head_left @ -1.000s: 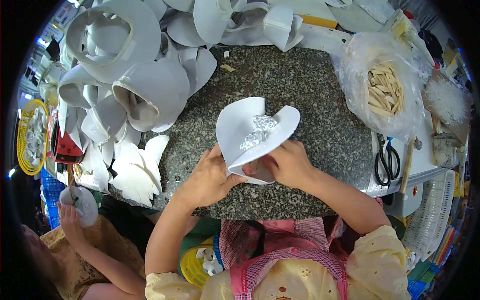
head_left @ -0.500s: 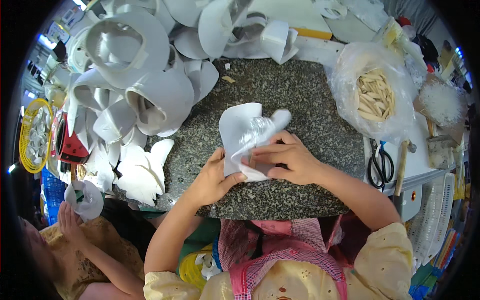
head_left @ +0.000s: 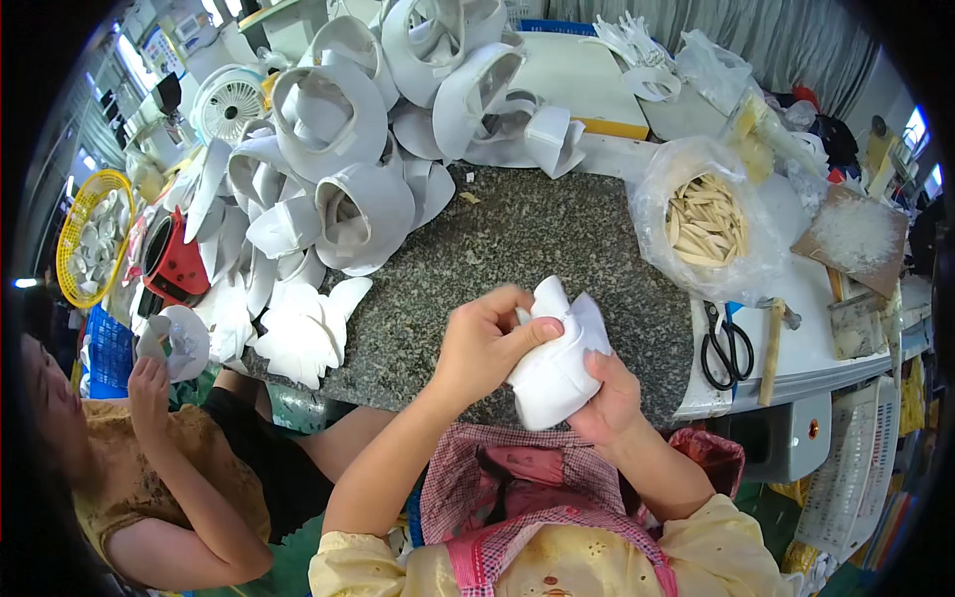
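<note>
Both my hands are on a white, folded, cup-like piece (head_left: 555, 383) of smooth sheet material, held over the near edge of the dark stone slab. It has raised flaps at its far end. My left hand (head_left: 487, 343) grips it from the left, with the thumb pressed over the upper part and the fingertips partly hidden behind. My right hand (head_left: 609, 403) cups its lower right side, thumb against the surface, the other fingers mostly out of sight underneath. To the left, a stack of flat white cut pieces (head_left: 303, 333) rests on the slab's edge.
White hollow curved pieces (head_left: 363, 214) are heaped at the far left. A clear bag (head_left: 766, 234) of pale sticks stands at the right, near black scissors (head_left: 724, 353) and a hammer (head_left: 773, 348). At the left, a co-worker's hand (head_left: 149, 393) holds a white piece (head_left: 187, 343).
The white piece has turned and come nearer to me, and is now folded into a closed cup. My right hand moved from its far right side to beneath it. The whole view has shifted.
</note>
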`<action>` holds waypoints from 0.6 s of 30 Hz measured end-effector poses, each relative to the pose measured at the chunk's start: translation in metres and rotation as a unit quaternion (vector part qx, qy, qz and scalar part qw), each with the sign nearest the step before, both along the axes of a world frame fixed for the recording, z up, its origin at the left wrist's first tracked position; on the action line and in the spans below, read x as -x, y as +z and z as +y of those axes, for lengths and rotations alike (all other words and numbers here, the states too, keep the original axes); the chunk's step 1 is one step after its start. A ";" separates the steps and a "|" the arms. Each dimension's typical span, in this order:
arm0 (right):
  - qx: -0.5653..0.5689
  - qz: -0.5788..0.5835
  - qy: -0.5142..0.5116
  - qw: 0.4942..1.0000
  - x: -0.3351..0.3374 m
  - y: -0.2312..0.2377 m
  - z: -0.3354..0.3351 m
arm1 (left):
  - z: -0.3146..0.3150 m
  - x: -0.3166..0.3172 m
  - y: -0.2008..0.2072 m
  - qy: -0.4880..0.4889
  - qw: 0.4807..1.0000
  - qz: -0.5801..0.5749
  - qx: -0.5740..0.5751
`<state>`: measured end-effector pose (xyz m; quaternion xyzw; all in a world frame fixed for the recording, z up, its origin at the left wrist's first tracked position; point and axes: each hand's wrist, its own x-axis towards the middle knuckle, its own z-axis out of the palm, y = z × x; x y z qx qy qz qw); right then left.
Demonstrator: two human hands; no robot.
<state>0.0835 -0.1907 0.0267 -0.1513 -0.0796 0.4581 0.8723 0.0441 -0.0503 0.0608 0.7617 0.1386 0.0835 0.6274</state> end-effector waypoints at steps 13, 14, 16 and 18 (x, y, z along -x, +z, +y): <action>0.001 0.077 -0.112 0.991 0.020 0.001 -0.004 | -0.036 0.039 0.001 0.080 0.905 -0.217 -0.357; 0.001 0.078 -0.112 0.991 0.018 -0.001 -0.003 | -0.036 0.038 0.001 0.081 0.905 -0.216 -0.357; 0.030 -0.090 -0.238 0.967 0.013 -0.006 0.001 | -0.036 0.037 0.001 0.077 0.900 -0.196 -0.382; 0.064 -0.131 -0.252 0.957 0.007 -0.013 0.002 | -0.032 0.036 0.001 0.064 0.905 -0.188 -0.377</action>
